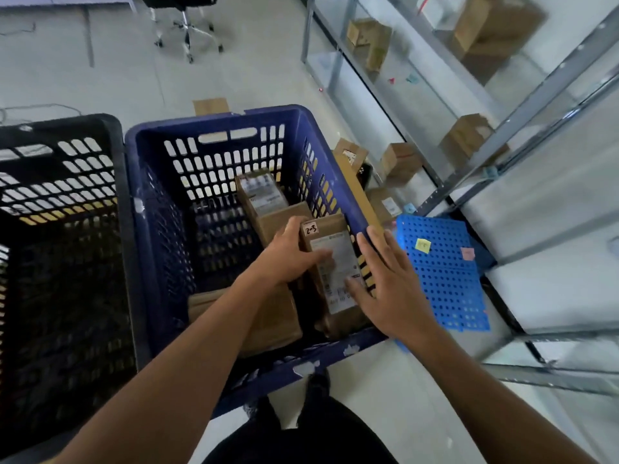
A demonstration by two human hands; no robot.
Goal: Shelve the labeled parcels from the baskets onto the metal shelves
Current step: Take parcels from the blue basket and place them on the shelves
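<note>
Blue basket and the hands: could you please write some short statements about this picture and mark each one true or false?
1. The left hand grips a labeled parcel inside the blue basket. True.
2. The right hand is curled into a fist. False: its fingers are straight and spread.
3. The black basket stands to the right of the blue basket. False: it stands to its left.
4. A cardboard box already sits on the metal shelves. True.
5. The blue basket holds only one parcel. False: another parcel lies behind the gripped one.
</note>
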